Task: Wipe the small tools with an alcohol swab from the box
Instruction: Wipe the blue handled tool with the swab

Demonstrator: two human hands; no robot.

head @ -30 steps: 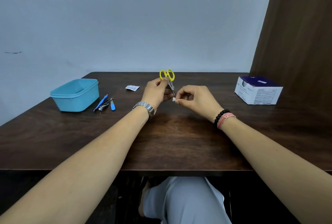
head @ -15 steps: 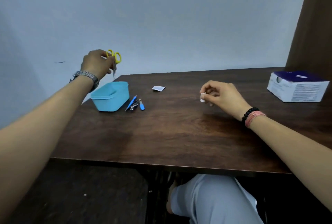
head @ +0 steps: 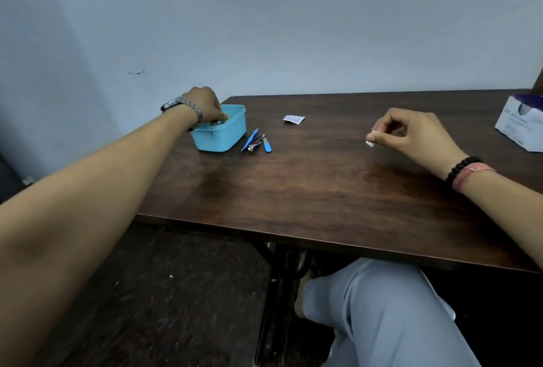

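My left hand (head: 205, 106) reaches down into the light blue tub (head: 223, 138) at the table's far left corner, fingers closed on the yellow-handled scissors (head: 225, 116); only a sliver of yellow shows under the fingertips. My right hand (head: 411, 133) hovers over the right side of the table, pinching a small white alcohol swab (head: 369, 143) between thumb and fingers. Just right of the tub lie a blue tweezers (head: 249, 140), a nail clipper (head: 255, 145) and a short blue-handled tool (head: 266, 145). The white and purple swab box (head: 521, 122) stands at the far right edge.
A torn swab wrapper (head: 293, 119) lies on the dark wooden table (head: 308, 190) behind the tools. A pale wall stands close behind and to the left. My knee in grey trousers (head: 382, 308) sits under the near edge.
My left hand has carried the scissors away from the swab, over to the left, then down into the blue tub. My right hand has stayed over the table with the swab.
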